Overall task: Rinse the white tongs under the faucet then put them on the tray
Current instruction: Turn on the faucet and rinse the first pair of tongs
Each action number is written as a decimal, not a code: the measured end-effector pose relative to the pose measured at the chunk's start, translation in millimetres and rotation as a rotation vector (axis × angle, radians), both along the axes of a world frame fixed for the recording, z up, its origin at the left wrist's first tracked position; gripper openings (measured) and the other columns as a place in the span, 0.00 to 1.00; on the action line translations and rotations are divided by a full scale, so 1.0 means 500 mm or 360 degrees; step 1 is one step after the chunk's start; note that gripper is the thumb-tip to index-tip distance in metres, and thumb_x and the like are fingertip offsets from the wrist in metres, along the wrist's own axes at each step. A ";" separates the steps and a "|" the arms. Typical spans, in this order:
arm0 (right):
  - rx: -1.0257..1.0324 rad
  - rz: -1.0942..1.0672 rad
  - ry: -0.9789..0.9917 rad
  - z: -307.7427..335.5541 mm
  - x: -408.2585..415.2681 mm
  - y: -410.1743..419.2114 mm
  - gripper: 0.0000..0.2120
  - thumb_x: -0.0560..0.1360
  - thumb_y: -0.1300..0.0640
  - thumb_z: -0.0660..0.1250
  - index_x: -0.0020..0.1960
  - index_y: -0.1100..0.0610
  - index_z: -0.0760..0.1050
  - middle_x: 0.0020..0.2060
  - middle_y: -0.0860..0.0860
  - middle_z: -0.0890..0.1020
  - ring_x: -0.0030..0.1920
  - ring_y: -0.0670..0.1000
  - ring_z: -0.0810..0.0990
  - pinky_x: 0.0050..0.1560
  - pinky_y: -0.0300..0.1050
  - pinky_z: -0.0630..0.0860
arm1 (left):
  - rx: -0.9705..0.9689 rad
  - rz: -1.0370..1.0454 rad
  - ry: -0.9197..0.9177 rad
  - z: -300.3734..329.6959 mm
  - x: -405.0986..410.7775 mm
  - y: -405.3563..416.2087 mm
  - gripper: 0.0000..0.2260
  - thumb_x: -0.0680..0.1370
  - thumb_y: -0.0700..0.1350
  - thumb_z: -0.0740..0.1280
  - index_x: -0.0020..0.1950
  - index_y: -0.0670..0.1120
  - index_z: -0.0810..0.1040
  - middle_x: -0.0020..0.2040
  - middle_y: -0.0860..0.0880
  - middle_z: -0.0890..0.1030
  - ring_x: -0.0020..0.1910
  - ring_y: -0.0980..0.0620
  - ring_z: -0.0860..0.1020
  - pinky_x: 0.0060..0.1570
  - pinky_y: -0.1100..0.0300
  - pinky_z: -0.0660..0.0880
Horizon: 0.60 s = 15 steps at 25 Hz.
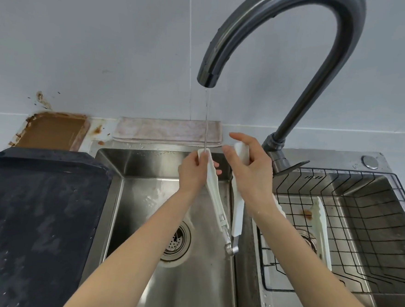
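The right arm hides part of the second white tongs (321, 224), and the dark tray (36, 213) runs off the left edge.

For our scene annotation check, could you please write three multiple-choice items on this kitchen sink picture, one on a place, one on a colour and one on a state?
1. Where does the dark tray lie?
A. left of the sink basin
B. inside the wire rack
C. under the faucet

2. What colour are the tongs?
A. red
B. white
C. black

3. Is water running?
A. no
B. cannot tell
C. yes

Key: 1 A, the tray sits beside the basin's left edge; 2 B, both arms, held by the left hand and right hand, are white; 3 C, a thin stream falls onto one tip.
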State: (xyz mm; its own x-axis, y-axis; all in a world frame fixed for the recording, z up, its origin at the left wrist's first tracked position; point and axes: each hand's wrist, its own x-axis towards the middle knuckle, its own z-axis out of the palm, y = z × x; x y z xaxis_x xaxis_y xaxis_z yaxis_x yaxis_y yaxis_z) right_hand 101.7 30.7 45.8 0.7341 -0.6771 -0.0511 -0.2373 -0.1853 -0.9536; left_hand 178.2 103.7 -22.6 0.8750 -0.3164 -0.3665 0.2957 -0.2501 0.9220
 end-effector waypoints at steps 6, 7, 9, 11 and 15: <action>-0.0027 0.0034 -0.0011 0.002 0.003 -0.002 0.12 0.74 0.53 0.66 0.58 0.51 0.76 0.26 0.48 0.71 0.23 0.42 0.67 0.28 0.26 0.66 | 0.0097 -0.0083 -0.0138 0.036 -0.006 -0.007 0.15 0.82 0.46 0.49 0.44 0.40 0.71 0.35 0.43 0.80 0.20 0.63 0.76 0.25 0.72 0.71; -0.0026 0.0061 -0.0011 -0.003 0.003 -0.003 0.12 0.74 0.53 0.66 0.57 0.49 0.76 0.27 0.44 0.71 0.25 0.40 0.68 0.32 0.27 0.67 | 0.0050 -0.0148 -0.0117 0.044 -0.009 -0.008 0.12 0.82 0.43 0.49 0.45 0.41 0.70 0.41 0.39 0.81 0.22 0.62 0.77 0.28 0.69 0.73; -0.0015 0.0091 -0.0027 -0.014 0.001 -0.005 0.10 0.74 0.52 0.67 0.55 0.43 0.75 0.33 0.39 0.73 0.33 0.37 0.71 0.43 0.32 0.71 | -0.0029 -0.0234 -0.0058 0.054 -0.012 -0.009 0.09 0.80 0.38 0.50 0.51 0.42 0.70 0.52 0.35 0.80 0.33 0.57 0.80 0.36 0.61 0.79; 0.0027 0.0082 -0.0059 -0.018 0.000 -0.006 0.09 0.74 0.54 0.66 0.53 0.42 0.73 0.33 0.39 0.74 0.34 0.37 0.73 0.44 0.33 0.73 | -0.0107 -0.0222 0.0001 0.061 -0.010 -0.007 0.14 0.78 0.34 0.51 0.62 0.40 0.68 0.56 0.35 0.78 0.49 0.44 0.81 0.32 0.68 0.77; -0.0005 0.0190 -0.0044 -0.013 0.014 0.001 0.07 0.76 0.55 0.64 0.52 0.45 0.71 0.20 0.38 0.73 0.23 0.38 0.71 0.29 0.28 0.68 | -0.0351 -0.0148 0.0066 0.055 -0.005 0.012 0.18 0.78 0.33 0.55 0.67 0.42 0.67 0.56 0.38 0.77 0.56 0.39 0.78 0.31 0.70 0.76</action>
State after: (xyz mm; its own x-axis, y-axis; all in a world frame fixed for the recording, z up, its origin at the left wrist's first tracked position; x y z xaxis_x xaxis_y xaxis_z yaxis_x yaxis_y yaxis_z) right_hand 108.6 31.2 39.4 0.8107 -0.5848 -0.0276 -0.1869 -0.2139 -0.9588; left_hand 176.0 109.6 5.1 0.8239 -0.4713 -0.3148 0.3197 -0.0723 0.9448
